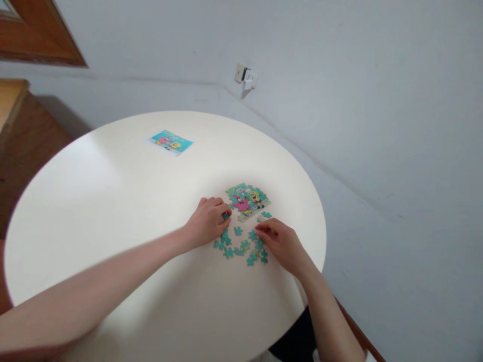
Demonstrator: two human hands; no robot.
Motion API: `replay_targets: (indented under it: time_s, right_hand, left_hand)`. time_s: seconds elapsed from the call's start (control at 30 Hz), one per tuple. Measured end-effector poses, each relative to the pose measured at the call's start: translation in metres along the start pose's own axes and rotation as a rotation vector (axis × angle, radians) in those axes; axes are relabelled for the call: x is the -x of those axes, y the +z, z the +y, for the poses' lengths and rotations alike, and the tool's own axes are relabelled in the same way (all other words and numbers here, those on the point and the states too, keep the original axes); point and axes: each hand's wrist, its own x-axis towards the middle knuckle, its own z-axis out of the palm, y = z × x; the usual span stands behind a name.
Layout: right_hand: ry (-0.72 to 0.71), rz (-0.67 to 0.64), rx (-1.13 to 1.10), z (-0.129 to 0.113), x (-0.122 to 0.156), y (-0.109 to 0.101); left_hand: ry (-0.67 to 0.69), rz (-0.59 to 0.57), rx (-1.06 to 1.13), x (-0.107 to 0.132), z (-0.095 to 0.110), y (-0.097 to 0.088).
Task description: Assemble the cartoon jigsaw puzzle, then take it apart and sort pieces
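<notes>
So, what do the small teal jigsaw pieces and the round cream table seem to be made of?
The small teal jigsaw pieces look like thin printed cardboard: flat, matt, with die-cut tabs. The round cream table looks like laminate or painted board, smooth with a soft sheen; the core cannot be told.

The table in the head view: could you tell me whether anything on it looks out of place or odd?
Nothing stands out. The part-built puzzle lies near the table edge, loose pieces scattered between the left hand and right hand; nothing spilled or damaged.
</notes>
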Motion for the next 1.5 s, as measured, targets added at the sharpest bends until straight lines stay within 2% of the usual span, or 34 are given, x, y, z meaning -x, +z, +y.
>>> replay_targets:
  time_s: [0.17,0.4,0.67,1.5]
  right_hand:
    - [0.0,0.022,0.0,0.006,-0.001,-0.008]
    - [0.031,-0.051,-0.027,0.012,0.004,-0.017]
    - [0.047,-0.133,-0.046,0.007,0.005,-0.022]
    - [-0.003,-0.208,-0.043,0.006,0.01,-0.024]
  left_hand:
    - [-0.004,0.0,0.003,0.0,-0.002,0.001]
    - [-0.003,0.004,0.009,0.0,-0.003,0.001]
    - [0.006,0.012,0.036,-0.001,-0.004,0.002]
    - [0.053,0.055,0.032,-0.001,-0.008,0.004]
